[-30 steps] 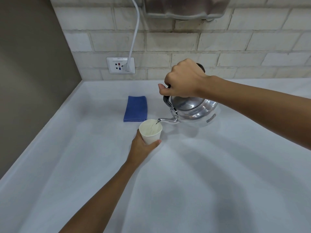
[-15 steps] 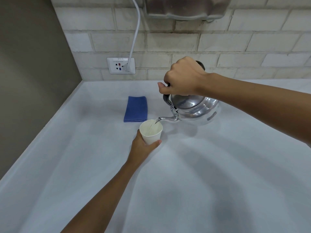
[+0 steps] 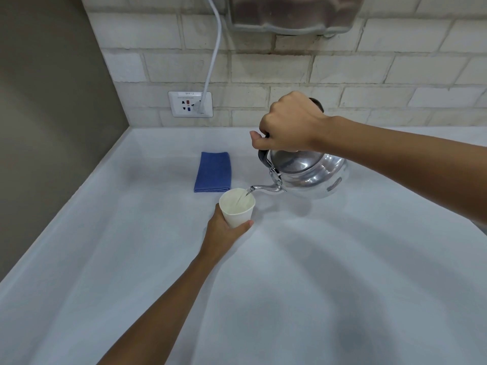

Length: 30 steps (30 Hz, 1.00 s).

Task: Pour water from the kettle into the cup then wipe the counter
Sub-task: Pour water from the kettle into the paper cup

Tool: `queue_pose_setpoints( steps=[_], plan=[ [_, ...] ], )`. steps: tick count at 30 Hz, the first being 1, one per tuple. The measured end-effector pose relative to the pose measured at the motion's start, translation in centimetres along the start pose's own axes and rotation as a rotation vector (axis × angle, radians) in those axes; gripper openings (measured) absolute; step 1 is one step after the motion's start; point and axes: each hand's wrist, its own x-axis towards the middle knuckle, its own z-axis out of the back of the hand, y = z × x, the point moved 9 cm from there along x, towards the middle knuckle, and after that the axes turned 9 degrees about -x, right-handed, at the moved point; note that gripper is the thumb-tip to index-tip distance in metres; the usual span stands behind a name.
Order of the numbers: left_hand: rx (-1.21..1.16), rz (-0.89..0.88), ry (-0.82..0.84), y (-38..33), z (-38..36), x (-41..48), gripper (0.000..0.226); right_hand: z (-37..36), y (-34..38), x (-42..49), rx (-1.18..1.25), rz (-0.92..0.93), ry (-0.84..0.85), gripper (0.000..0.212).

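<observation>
Barely anything's moved since a second ago: my right hand (image 3: 288, 125) keeps the kettle (image 3: 307, 171) tipped, fist wrapped on its handle, trickling into the cup (image 3: 237, 208) my left hand (image 3: 224, 230) grips steady on the counter (image 3: 316, 285), cloth (image 3: 213, 172) waiting just behind.

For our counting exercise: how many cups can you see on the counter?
1. The white cup stands near the counter's middle, held by the left hand, under the kettle spout, just in front of the blue cloth. None appears hidden.

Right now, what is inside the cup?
A thin stream from the kettle spout falls into the white cup, held by the left hand. Its pale interior hides the water level.
</observation>
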Motion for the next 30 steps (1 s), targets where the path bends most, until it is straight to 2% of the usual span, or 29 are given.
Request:
queue_pose_setpoints(
  steps=[30],
  plan=[
    [0.007,0.007,0.001,0.06,0.00,0.05,0.079,0.37,0.14,-0.03,-0.010,0.012,0.016,0.051]
  ],
)
